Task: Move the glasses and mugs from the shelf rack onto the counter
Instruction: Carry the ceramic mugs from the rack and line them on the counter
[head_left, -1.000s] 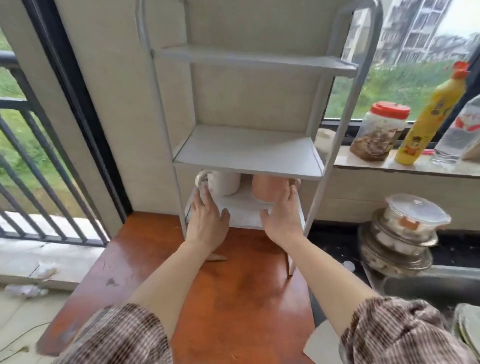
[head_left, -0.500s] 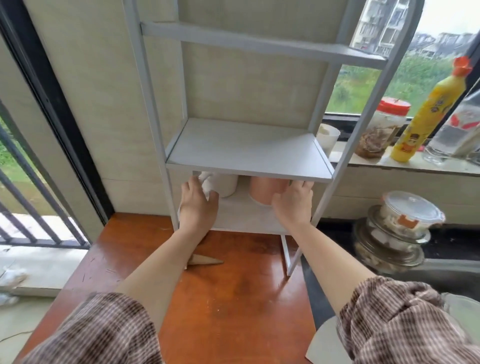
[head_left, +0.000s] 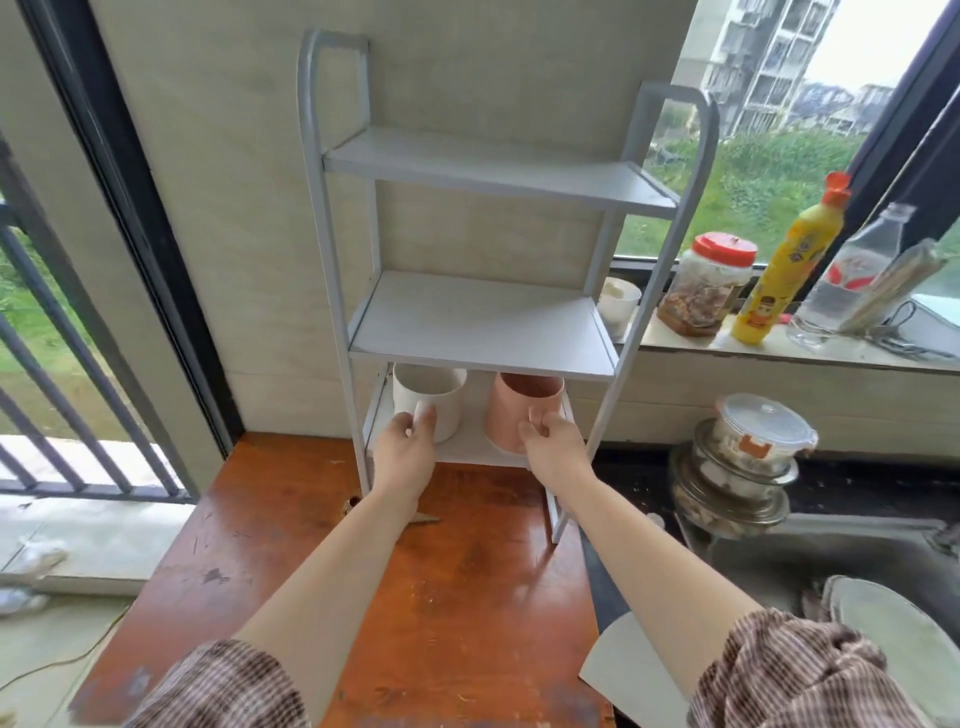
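The left hand (head_left: 406, 451) is closed around the handle of a white mug (head_left: 429, 399), thumb on top and fingers curled through it. The right hand (head_left: 551, 446) grips the handle of a pink mug (head_left: 522, 405) the same way, the thumb pressed against the top of the handle. Both mugs stand upright side by side on the bottom shelf of a white shelf rack (head_left: 483, 330), the white one to the left, the pink one to the right, with a small gap between them. The middle and top shelves of the rack are bare. The rack stands at the back of a reddish-brown wooden counter (head_left: 467, 597), against a pale wall. To the right, on the window ledge (head_left: 831, 351), sit a small white cup (head_left: 619, 304), a jar with a red lid (head_left: 706, 283), a yellow bottle (head_left: 789, 262) and a clear bottle (head_left: 852, 275). Below the ledge a stack of lidded bowls (head_left: 743, 462) stands next to a sink (head_left: 810, 561). Checked sleeves (head_left: 789, 675) cover both upper arms.
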